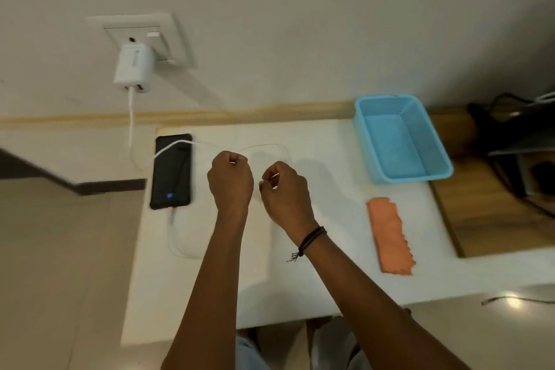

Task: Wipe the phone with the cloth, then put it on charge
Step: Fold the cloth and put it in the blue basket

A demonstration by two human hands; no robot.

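- The phone (171, 171) lies flat at the left edge of the white desk (300, 279), screen dark but for a small blue light, with the white cable (131, 117) plugged into its near end.
- The cable runs up to the charger (133, 67) in the wall socket (144, 36).
- The left hand (230, 180) and right hand (285, 192) hover beside the phone, fingers curled and pinching a slack stretch of cable.
- The orange cloth (390, 237) lies folded to the right, near the blue basket (402, 141).

Phone (171, 171) glossy black; cloth (390, 236) fuzzy orange; basket (404, 173) perforated blue plastic; table (330, 249) matt white.
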